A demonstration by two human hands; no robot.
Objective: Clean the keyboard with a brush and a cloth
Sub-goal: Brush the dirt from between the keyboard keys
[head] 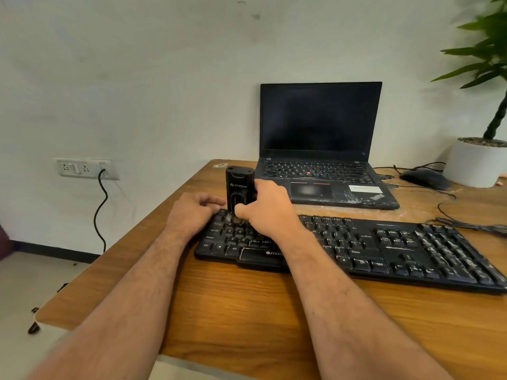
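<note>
While the right hand (pixel 267 208) grips the boxy black brush (pixel 239 187), the left hand (pixel 196 209) rests curled on the keyboard (pixel 384 248).

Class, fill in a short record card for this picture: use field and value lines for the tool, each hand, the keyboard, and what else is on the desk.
tool: black brush, upright, bristles on the keys
right hand: grips the brush
left hand: rests on the keyboard's left end, fingers curled
keyboard: black, flat on the wooden desk
cloth: not in view
behind: open laptop, screen dark; mouse; potted plant
</note>
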